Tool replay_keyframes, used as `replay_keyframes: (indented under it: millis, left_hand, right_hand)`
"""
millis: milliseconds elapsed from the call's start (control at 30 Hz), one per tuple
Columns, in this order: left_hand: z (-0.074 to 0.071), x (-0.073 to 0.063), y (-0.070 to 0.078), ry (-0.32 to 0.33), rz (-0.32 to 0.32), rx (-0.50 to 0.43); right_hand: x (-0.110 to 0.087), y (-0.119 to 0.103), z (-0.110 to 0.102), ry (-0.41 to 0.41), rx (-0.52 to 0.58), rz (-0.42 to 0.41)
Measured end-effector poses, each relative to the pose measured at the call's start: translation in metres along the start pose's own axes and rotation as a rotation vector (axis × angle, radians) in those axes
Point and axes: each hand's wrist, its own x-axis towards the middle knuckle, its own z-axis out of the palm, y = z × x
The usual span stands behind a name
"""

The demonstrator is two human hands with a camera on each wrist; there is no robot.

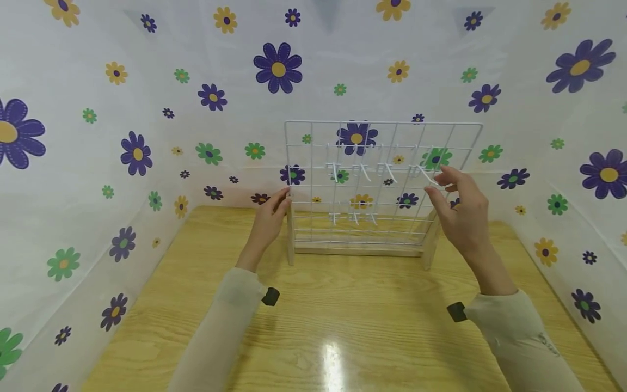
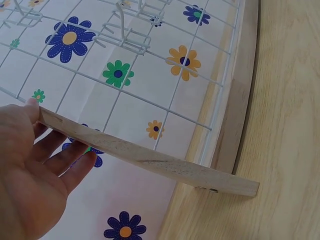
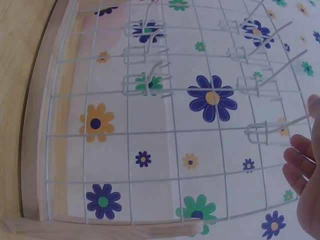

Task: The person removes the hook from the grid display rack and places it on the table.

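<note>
A white wire grid rack [image 1: 382,186] stands in a wooden base on the table, with white metal hooks hung on it in two rows. My left hand [image 1: 268,220] holds the upper end of the left wooden upright [image 2: 145,159], thumb on the near side and fingers behind it. At the upper row's right end, my right hand [image 1: 462,212] pinches the tip of a hook [image 3: 259,132] between thumb and forefinger. The other upper hooks [image 1: 361,171] stick out to its left. Lower hooks [image 1: 354,218] hang near the grid's middle.
The wood-grain table [image 1: 313,305] spreads in front of the rack. A white flower-print sheet [image 1: 333,65] encloses the back and both sides. The base's crossbar [image 1: 360,251] joins the left upright and the right upright [image 1: 431,245] low down.
</note>
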Motion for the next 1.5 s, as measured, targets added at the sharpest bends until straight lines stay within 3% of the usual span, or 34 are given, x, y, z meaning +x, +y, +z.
replay_keyframes:
  millis: [367,833,1167,1500]
  left_hand:
    - [-0.002,0.003,0.005,-0.037,-0.057,-0.02]
    - [-0.004,0.002,-0.001,-0.071,-0.055,0.051]
    - [-0.004,0.004,-0.007,-0.065,-0.056,-0.028]
    - [-0.006,0.005,-0.008,-0.066,-0.074,-0.097]
  right_hand:
    - [0.007,-0.008,0.004,0.071,-0.02,-0.068]
    - [0.012,-0.014,0.005,0.131,-0.047,-0.075]
    - [0.021,-0.02,0.005,0.173,-0.001,-0.05]
    - [0.028,-0.022,-0.003,0.195,-0.023,0.013]
